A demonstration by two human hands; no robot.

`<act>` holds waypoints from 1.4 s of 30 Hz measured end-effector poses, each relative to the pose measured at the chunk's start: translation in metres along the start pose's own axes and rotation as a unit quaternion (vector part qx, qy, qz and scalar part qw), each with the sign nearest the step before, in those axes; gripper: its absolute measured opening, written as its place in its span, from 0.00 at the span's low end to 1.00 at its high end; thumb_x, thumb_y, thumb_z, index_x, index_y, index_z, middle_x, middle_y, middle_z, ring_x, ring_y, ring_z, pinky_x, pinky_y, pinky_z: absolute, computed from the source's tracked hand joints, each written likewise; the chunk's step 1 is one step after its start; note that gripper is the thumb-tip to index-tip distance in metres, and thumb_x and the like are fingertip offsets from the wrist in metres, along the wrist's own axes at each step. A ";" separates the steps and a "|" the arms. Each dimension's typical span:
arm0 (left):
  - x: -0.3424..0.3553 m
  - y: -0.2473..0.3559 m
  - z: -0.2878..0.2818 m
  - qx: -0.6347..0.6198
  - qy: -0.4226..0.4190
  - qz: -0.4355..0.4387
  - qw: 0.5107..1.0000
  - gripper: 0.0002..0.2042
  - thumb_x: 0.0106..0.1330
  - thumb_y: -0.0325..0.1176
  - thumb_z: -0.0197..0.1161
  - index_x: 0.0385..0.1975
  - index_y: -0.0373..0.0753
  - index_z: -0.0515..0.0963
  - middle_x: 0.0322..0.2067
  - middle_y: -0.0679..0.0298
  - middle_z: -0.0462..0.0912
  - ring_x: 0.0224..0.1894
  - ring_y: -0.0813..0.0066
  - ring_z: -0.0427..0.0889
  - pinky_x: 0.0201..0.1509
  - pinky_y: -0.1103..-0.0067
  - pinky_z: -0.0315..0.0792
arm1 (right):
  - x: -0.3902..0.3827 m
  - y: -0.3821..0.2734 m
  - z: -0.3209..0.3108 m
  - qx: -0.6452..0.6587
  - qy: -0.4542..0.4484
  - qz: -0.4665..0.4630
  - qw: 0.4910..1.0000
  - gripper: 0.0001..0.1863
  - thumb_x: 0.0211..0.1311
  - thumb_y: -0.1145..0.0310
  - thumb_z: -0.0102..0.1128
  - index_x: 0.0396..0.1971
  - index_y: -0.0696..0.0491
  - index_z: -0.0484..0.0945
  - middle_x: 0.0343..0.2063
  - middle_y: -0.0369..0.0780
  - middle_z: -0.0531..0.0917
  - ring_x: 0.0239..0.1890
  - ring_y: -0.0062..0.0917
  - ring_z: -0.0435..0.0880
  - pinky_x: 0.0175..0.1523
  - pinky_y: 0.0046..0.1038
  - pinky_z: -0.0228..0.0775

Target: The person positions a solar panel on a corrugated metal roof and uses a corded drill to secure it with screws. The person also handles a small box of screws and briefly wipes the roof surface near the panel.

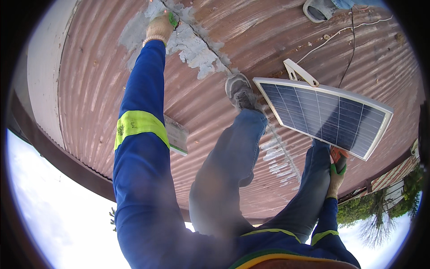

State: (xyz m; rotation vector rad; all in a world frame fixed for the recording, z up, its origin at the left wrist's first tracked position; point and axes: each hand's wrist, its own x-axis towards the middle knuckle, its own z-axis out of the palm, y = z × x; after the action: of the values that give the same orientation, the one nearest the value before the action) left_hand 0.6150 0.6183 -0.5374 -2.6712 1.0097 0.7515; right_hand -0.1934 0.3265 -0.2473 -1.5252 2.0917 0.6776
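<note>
My left hand (160, 28), in a cream and green work glove, reaches far forward to a grey sealant patch (190, 47) beside a seam in the corrugated roof. Its fingers are largely hidden behind the back of the glove. My right hand (336, 180), gloved the same way, is closed around an orange and black tool (339, 157) beside my right leg. The solar panel (329, 114) partly covers that tool, so its kind does not show. The panel has a white frame and a white bracket (301, 73) at its far edge.
Reddish-brown corrugated metal roof (94, 89) lies under my feet. A flat white box-like piece (176, 135) rests by my left arm. Cables (329, 39) run behind the panel. Another person's shoe (319, 10) stands at the far right. The roof edge (85, 177) curves along the left.
</note>
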 end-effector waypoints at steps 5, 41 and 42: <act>-0.002 0.012 -0.016 0.044 -0.073 -0.043 0.995 0.23 0.71 0.39 0.63 0.65 0.42 0.75 0.53 0.48 0.86 0.58 0.46 0.83 0.60 0.57 0.78 | -0.003 -0.003 0.003 -0.020 0.016 0.014 1.000 0.42 0.60 0.59 0.75 0.74 0.51 0.68 0.57 0.47 0.85 0.52 0.32 0.87 0.55 0.36 0.78; -0.004 -0.004 -0.040 -0.105 -0.150 0.090 0.979 0.16 0.71 0.31 0.60 0.57 0.48 0.81 0.49 0.57 0.86 0.49 0.55 0.86 0.52 0.65 0.79 | 0.006 0.018 -0.015 0.004 -0.027 -0.002 1.000 0.45 0.62 0.57 0.74 0.77 0.52 0.64 0.64 0.51 0.80 0.63 0.38 0.82 0.66 0.37 0.72; -0.007 -0.007 -0.038 -0.179 -0.160 0.034 0.970 0.13 0.71 0.33 0.60 0.53 0.48 0.83 0.45 0.59 0.88 0.45 0.56 0.88 0.50 0.65 0.79 | 0.007 0.019 -0.014 -0.015 -0.024 -0.009 1.000 0.45 0.62 0.56 0.74 0.77 0.51 0.64 0.64 0.51 0.80 0.63 0.38 0.82 0.66 0.37 0.73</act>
State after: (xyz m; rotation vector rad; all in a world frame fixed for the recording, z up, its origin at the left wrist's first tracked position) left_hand 0.6296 0.6144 -0.5010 -2.6744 0.9568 1.4493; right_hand -0.2147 0.3175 -0.2383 -1.5265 2.0388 0.7360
